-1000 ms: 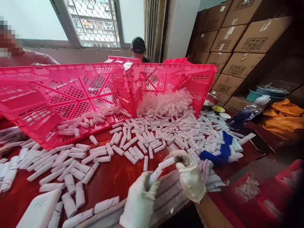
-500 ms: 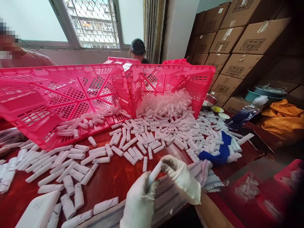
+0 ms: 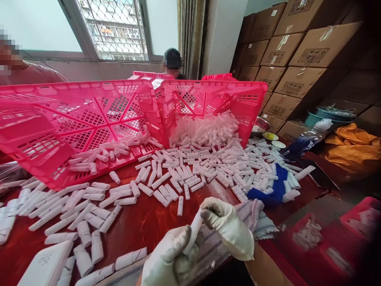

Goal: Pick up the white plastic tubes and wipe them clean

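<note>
Both my hands wear whitish work gloves with dirty fingertips. Between them, low in the head view, is a small white tube (image 3: pixel 195 230), tilted. My left hand (image 3: pixel 169 254) has thumb and fingers closed on its lower end. At the upper end, my right hand (image 3: pixel 228 222) pinches the tip. Under the hands lies a striped towel (image 3: pixel 214 248) at the table's near edge. Just beyond, many similar white tubes (image 3: pixel 166 192) with thin dark lines are strewn over the red table (image 3: pixel 143 222).
Pink crates (image 3: pixel 98 115) lie on their sides at the back, tubes spilling out. A white power bank (image 3: pixel 44 264) sits front left. A blue cloth (image 3: pixel 272 190), bottle (image 3: pixel 308 139) and phone (image 3: pixel 320 174) are right. Cartons (image 3: pixel 311 49) are stacked behind. Two people sit beyond the crates.
My left hand has turned and shifted slightly left, with its fingers now extended further along the tube. The tube stands a little more upright. My right hand still pinches its upper end.
</note>
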Demonstrator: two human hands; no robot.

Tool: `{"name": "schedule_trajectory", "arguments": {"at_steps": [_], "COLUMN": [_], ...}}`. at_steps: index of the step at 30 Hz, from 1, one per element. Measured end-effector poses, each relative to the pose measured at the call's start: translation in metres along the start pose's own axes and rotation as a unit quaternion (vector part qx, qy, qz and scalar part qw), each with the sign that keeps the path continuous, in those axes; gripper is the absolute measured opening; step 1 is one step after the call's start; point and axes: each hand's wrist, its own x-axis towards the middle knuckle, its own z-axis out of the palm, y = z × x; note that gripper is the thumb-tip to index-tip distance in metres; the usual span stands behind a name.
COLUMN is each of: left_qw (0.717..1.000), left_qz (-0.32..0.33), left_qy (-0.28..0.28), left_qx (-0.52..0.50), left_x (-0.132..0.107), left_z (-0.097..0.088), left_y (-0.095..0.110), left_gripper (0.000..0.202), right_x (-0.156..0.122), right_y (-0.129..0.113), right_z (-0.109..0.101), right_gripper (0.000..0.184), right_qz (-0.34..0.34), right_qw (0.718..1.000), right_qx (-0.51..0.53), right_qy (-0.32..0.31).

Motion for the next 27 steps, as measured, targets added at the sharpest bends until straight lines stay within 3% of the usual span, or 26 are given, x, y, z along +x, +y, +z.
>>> {"name": "schedule_trajectory", "arguments": {"at_steps": [2, 6, 8, 10, 12, 14, 16, 19, 21, 22, 23, 26, 27], "left_qw": [1.000, 0.985, 0.994, 0.999, 0.987, 0.979, 0.981, 0.993, 0.995, 0.974, 0.926, 0.693, 0.655], "left_qz": [0.001, 0.053, 0.032, -0.011, -0.051, -0.063, -0.048, -0.028, 0.012, 0.050, 0.097, 0.198, 0.204], "left_qy": [0.006, 0.109, 0.071, -0.018, -0.092, -0.119, -0.107, -0.072, -0.034, -0.004, 0.041, 0.225, 0.273], "left_qx": [-0.005, 0.125, 0.080, -0.030, -0.118, -0.154, -0.156, -0.086, 0.091, 0.221, 0.362, 0.656, 0.674], "left_x": [-0.002, -0.001, -0.001, -0.002, -0.003, -0.002, 0.001, 0.009, 0.014, 0.017, 0.021, 0.031, 0.035], "left_z": [0.002, 0.002, -0.001, -0.004, -0.006, -0.003, 0.005, 0.021, 0.027, 0.026, 0.023, -0.004, -0.018], "left_y": [0.003, 0.000, -0.003, -0.005, -0.005, -0.005, -0.007, -0.015, -0.018, -0.017, -0.012, 0.022, 0.040], "left_gripper": [0.048, 0.039, 0.039, 0.041, 0.043, 0.044, 0.044, 0.044, 0.043, 0.043, 0.043, 0.038, 0.038], "right_x": [0.001, 0.003, 0.002, -0.001, -0.004, -0.008, -0.013, -0.021, -0.027, -0.032, -0.037, -0.058, -0.067], "right_y": [0.000, 0.002, 0.001, 0.000, -0.002, -0.002, 0.000, 0.007, 0.012, 0.014, 0.017, 0.025, 0.028], "right_z": [0.000, -0.001, -0.002, -0.005, -0.007, -0.007, -0.006, -0.005, -0.013, -0.021, -0.032, -0.084, -0.103], "right_gripper": [0.029, 0.028, 0.028, 0.026, 0.022, 0.019, 0.021, 0.024, 0.024, 0.024, 0.024, 0.025, 0.026], "right_qz": [0.013, 0.013, 0.005, -0.022, -0.069, -0.112, -0.126, -0.085, -0.040, -0.021, -0.002, 0.046, 0.055], "right_qw": [1.000, 1.000, 1.000, 1.000, 0.997, 0.992, 0.990, 0.996, 0.998, 0.996, 0.992, 0.957, 0.938], "right_qx": [0.017, 0.022, 0.012, -0.002, -0.015, -0.022, -0.027, -0.026, -0.038, -0.052, -0.067, -0.118, -0.150], "right_qy": [0.004, 0.016, 0.010, -0.013, -0.040, -0.053, -0.052, -0.023, 0.029, 0.066, 0.111, 0.262, 0.306]}}
